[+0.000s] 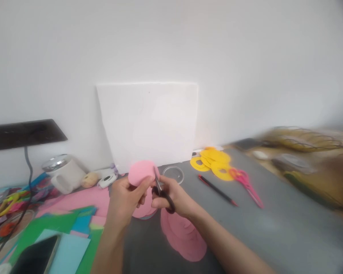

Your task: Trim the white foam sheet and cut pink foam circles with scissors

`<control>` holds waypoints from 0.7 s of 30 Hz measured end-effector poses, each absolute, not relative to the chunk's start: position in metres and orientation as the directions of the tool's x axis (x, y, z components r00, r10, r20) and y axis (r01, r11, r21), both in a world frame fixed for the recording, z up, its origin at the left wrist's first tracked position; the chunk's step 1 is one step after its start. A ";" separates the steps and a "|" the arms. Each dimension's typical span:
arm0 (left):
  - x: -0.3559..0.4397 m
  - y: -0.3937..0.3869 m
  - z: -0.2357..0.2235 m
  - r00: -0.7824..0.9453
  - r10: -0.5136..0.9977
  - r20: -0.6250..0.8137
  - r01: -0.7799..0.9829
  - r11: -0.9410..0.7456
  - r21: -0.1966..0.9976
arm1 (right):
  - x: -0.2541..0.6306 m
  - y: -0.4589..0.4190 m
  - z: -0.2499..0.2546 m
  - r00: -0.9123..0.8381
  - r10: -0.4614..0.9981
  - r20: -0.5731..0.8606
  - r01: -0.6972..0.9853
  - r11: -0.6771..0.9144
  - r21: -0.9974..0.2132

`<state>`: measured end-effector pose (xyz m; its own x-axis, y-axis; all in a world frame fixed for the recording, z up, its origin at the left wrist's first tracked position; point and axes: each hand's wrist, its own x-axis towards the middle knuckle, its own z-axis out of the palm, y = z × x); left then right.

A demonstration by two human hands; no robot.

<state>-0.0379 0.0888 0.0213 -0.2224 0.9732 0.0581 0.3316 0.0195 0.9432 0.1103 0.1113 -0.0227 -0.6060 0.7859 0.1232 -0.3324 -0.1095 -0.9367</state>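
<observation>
My left hand (125, 199) pinches a round pink foam piece (141, 172) and holds it upright above the grey table (274, 228). My right hand (171, 196) is closed on black-handled scissors (162, 194), whose blades meet the pink piece's right edge. Below the hands lie more pink foam cut-outs (185, 239) on the table.
Yellow foam rings (213, 161), pink scissors (247, 184), a red-and-black pencil (217, 190) and a clear lid (173, 174) lie to the right. A white board (148, 121) leans on the wall. A white mug (65, 173), coloured sheets (60, 228) and a phone (37, 257) sit at the left.
</observation>
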 end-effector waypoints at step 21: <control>-0.037 0.088 0.020 -0.170 0.975 0.141 0.342 -0.075 0.937 | 0.111 0.111 -0.021 -0.582 0.802 0.134 -0.376 -0.120 -0.919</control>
